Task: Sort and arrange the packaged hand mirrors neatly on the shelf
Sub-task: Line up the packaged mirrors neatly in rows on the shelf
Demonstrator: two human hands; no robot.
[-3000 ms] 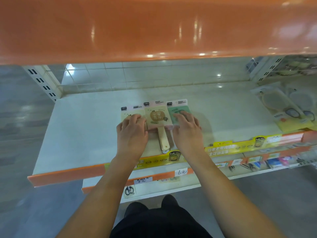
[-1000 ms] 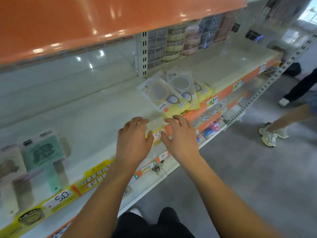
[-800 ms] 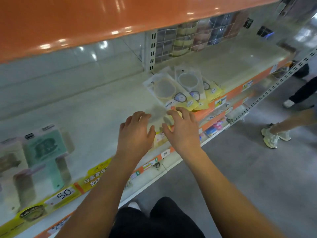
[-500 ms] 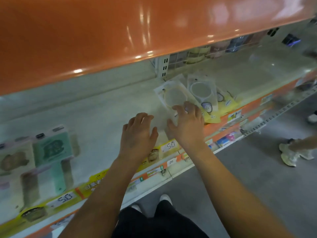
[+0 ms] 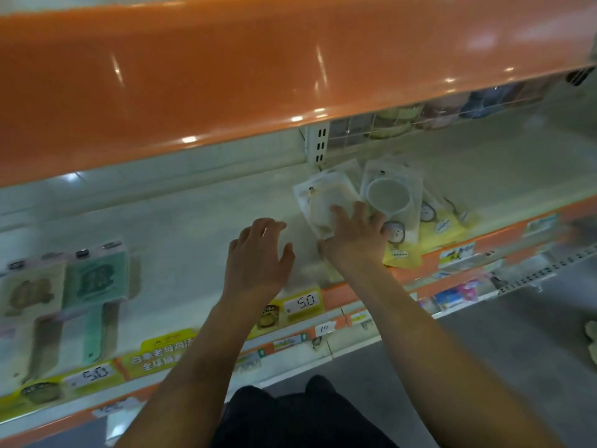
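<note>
Reaching farther than half a second ago, the right hand [image 5: 353,236] now lies with fingers spread flat on a clear packet holding a round mirror [image 5: 326,202], right of centre; earlier it only met the packet's near edge. Left hand [image 5: 258,257] hovers beside it at centre, fingers loosely spread, holding nothing. More round-mirror packets [image 5: 392,194] overlap just right, spilling onto yellow cards [image 5: 444,226] near the shelf's orange front edge [image 5: 336,294]. Handled mirrors [image 5: 93,279] lie in a row at lower left. White shelf [image 5: 193,227] stays bare between the two groups. An orange upper shelf [image 5: 258,66] overhangs the top of the frame.
</note>
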